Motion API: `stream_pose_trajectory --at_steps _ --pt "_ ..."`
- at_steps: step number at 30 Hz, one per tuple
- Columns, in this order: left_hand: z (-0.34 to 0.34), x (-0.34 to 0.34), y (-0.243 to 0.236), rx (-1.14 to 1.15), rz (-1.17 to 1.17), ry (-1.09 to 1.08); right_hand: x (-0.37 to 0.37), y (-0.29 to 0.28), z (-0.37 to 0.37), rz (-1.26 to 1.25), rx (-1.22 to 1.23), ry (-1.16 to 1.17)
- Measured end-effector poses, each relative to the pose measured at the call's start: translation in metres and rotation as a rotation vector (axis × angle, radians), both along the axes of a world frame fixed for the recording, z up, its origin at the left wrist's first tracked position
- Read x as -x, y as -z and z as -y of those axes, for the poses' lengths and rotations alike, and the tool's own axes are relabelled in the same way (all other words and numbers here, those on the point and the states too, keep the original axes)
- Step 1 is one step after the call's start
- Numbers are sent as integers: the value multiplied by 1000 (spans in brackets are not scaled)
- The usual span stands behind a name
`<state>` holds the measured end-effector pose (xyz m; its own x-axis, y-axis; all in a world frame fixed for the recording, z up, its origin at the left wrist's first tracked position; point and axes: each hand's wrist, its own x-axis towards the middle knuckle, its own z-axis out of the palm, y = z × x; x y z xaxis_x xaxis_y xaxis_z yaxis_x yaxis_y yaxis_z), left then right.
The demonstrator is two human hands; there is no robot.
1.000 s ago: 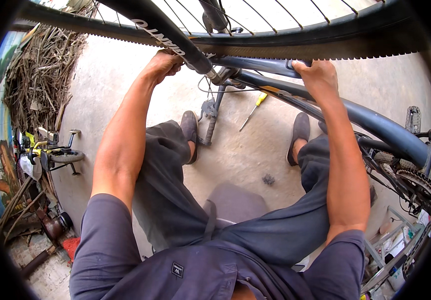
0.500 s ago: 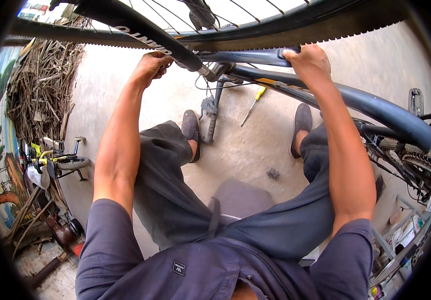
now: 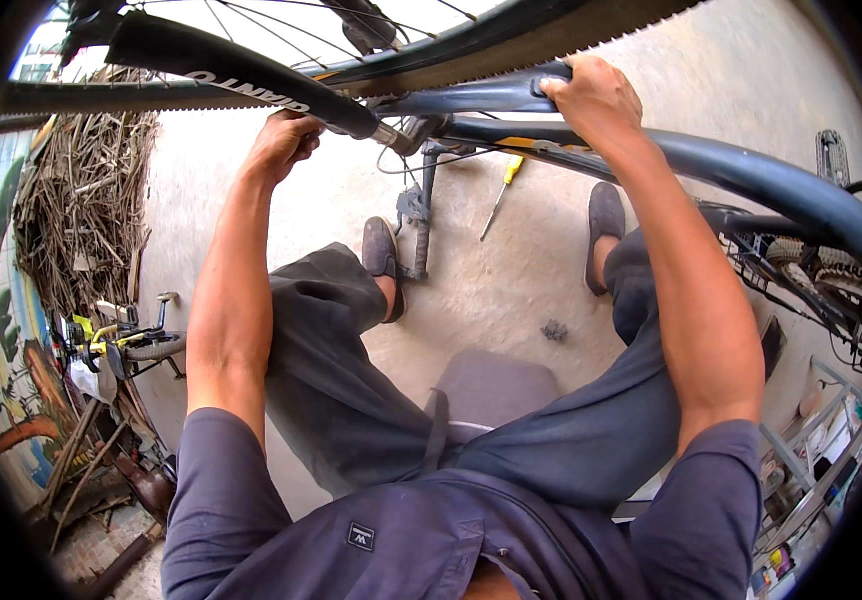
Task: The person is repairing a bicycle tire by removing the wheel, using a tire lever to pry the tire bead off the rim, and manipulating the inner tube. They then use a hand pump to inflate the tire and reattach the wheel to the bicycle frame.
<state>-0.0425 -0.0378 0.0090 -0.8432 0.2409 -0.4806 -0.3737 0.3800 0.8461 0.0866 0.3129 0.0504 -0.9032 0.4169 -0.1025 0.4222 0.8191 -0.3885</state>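
Across the top lie a bicycle's dark blue frame, black fork leg with white lettering, and spoked wheel with black tyre. My left hand is closed just under the fork leg, its fingers curled round something the fork hides. My right hand grips the upper blue tube, thumb over it. Below the frame hang cables and a handlebar grip reaching down to the floor. A yellow-handled screwdriver lies on the concrete between my feet.
A pile of dry sticks lies at the left, above a small bicycle with yellow parts. The rear wheel and pedal are at the right, with a grey metal ladder-like frame and clutter lower right.
Both my hands have moved upward in the picture together with the wheel, fork and frame, the left also slightly leftward. Their grips look the same. The screwdriver appears higher in view.
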Motion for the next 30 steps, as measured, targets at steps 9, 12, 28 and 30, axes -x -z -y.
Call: stream_pose_trajectory --at_steps 9,12,28,30 --pt "-10 -1 5 63 21 -85 -3 2 -1 -89 23 -24" --pt "-8 -4 0 97 39 -90 -3 1 -1 -93 19 -37" --pt "3 -9 -10 74 29 -116 -1 -5 -2 -76 124 -17" --pt "3 -8 -8 4 43 -108 -2 -6 -2 -40 144 3"
